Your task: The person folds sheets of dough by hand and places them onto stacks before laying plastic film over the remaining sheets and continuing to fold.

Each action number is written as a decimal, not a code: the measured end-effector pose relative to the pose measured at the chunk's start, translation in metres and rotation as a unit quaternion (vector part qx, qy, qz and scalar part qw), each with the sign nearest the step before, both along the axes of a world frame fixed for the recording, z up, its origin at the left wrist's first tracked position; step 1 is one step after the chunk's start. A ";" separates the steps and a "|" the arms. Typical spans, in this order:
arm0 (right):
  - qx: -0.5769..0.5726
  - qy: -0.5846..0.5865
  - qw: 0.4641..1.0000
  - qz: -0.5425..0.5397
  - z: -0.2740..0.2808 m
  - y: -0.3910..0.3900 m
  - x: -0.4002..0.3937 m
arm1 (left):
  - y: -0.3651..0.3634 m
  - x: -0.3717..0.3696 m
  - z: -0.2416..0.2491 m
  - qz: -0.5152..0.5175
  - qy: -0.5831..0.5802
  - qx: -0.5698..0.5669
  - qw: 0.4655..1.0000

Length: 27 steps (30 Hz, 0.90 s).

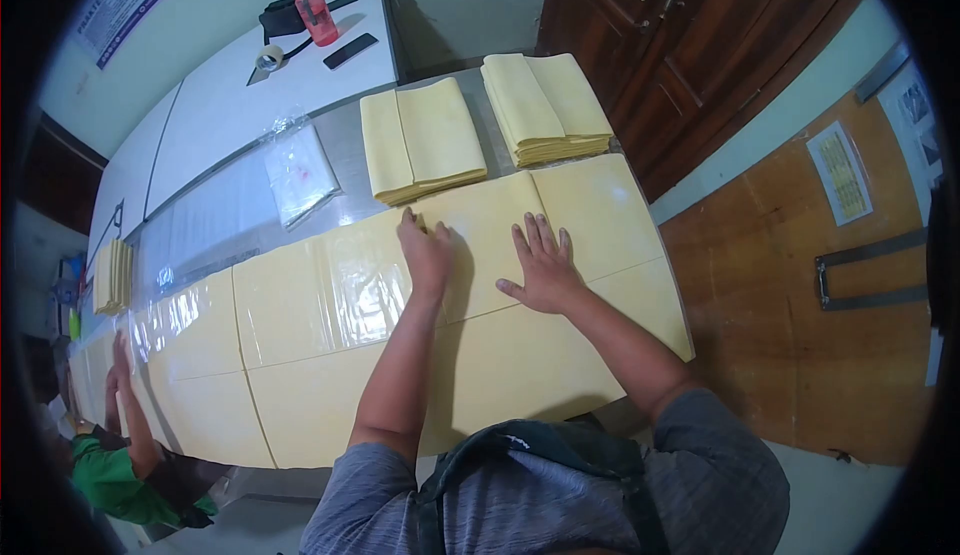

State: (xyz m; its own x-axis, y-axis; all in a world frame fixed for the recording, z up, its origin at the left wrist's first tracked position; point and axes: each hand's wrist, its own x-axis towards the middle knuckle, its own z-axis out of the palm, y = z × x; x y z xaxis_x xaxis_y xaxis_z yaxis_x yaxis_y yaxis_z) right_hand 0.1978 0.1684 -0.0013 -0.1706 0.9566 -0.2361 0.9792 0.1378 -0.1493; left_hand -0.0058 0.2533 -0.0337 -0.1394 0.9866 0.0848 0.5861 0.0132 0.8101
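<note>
Wide pale-yellow sheets (330,395) with straight seams or edges cover the table in front of me. My right hand (545,270) lies flat on the sheet at the right, its fingers spread, just below a raised fold (530,193). Near the sheet's far edge, my left hand (427,255) rests with thumb and forefinger apart and the other fingers partly curled; I see nothing held in it. Just beyond it sits a folded yellow stack (430,140). A second folded stack (550,105) stands to its right.
Glossy clear plastic (350,305) covers part of the sheets. Farther back are a plastic packet (300,170), a red bottle (317,15), a phone (350,51) and a tape roll (268,58). At left, a person in green (115,480) reaches toward the table beside another yellow stack (113,277).
</note>
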 end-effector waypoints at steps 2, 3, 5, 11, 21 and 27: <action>-0.004 0.007 1.000 0.007 0.001 0.010 0.000 | -0.016 0.007 0.005 0.042 0.116 0.095 0.988; 0.003 0.007 1.000 -0.002 0.004 0.027 0.003 | -0.021 0.008 -0.001 -0.053 0.183 0.080 0.978; 0.007 0.014 1.000 -0.006 0.002 0.060 0.010 | -0.028 0.011 -0.004 -0.142 0.254 0.058 0.955; 0.079 0.031 0.996 -0.012 -0.014 0.054 0.017 | -0.034 0.017 0.004 -0.142 0.305 -0.005 0.942; 0.189 0.671 0.687 -0.203 -0.048 0.053 0.021 | -0.026 -0.031 -0.014 0.100 -0.329 -0.038 0.938; -0.012 0.479 0.802 -0.357 -0.004 0.054 0.037 | -0.051 -0.015 0.012 -0.002 -0.232 -0.132 0.964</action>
State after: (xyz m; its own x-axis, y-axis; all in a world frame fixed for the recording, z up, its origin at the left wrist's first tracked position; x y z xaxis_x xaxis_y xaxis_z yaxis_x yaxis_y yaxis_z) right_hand 0.2350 0.2221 -0.0049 0.3041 0.8882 -0.3444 0.2414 -0.4216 -0.8741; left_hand -0.0208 0.2019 -0.0219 -0.0979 0.9659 -0.2397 0.1630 0.2531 0.9536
